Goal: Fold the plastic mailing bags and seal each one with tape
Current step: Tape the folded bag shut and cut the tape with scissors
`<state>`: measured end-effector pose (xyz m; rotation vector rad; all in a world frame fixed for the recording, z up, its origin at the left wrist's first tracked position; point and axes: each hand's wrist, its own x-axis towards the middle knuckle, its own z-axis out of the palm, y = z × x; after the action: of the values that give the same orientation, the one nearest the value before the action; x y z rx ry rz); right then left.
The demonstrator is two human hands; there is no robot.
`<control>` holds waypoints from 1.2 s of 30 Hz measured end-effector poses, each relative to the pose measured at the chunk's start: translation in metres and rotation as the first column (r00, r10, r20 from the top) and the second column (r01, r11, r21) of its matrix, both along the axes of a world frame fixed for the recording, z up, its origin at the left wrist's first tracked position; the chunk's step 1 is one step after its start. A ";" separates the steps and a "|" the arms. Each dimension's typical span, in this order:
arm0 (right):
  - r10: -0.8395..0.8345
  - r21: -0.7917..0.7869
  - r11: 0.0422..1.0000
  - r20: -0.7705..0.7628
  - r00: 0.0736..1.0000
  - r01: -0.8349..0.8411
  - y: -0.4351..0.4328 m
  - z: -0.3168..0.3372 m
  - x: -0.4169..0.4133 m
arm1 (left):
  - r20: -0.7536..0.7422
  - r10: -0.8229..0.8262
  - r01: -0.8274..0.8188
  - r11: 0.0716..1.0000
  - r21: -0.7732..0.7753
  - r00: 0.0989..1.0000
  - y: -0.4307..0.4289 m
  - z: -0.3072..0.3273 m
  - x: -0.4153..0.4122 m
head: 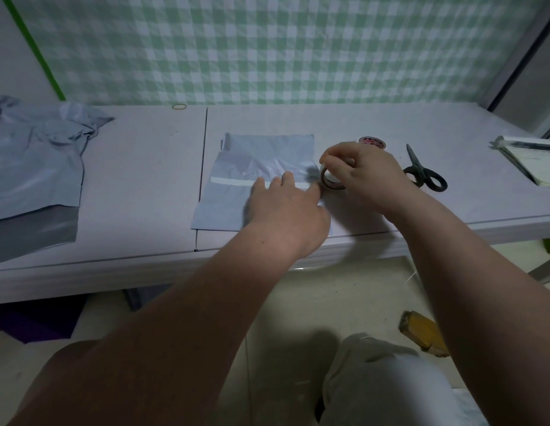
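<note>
A folded grey mailing bag [255, 161] lies flat in the middle of the white table [144, 186], a pale strip running across it. My left hand [286, 207] rests palm down on the bag's right half, fingers spread over the strip. My right hand [365, 176] holds a roll of clear tape [330, 181] upright at the bag's right edge. The tape's loose end is hidden under my fingers. A second tape roll with a red label [372, 142] sits just behind my right hand.
A heap of loose grey mailing bags [34, 167] covers the table's left end. Black scissors [422, 172] lie right of my right hand. A notepad with a pen [528, 158] is at the far right. A rubber band [179, 106] lies by the checked wall.
</note>
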<state>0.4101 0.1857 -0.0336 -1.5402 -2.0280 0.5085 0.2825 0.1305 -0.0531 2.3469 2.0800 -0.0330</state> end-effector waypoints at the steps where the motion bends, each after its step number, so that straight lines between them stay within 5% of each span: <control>1: -0.017 0.008 1.000 -0.003 1.000 0.017 0.001 -0.002 -0.001 | -0.003 0.004 -0.004 1.000 0.003 1.000 0.000 0.000 0.000; 10: -0.296 0.111 0.948 -0.032 0.955 0.298 -0.012 -0.029 -0.029 | -0.006 0.020 -0.020 1.000 -0.014 1.000 -0.001 0.004 0.002; 23: -0.384 0.199 0.909 0.056 0.922 0.366 -0.016 -0.035 -0.031 | 0.109 0.020 -0.023 0.999 0.029 0.994 -0.002 -0.002 -0.005; 36: -0.392 0.214 0.905 0.088 0.916 0.367 -0.018 -0.034 -0.031 | 0.170 0.185 -0.198 0.978 0.059 0.968 -0.014 0.000 -0.065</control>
<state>0.3787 0.1681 -0.0678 -1.8240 -1.7381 0.0571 0.2173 0.1164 -0.0532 2.0925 2.2503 0.2359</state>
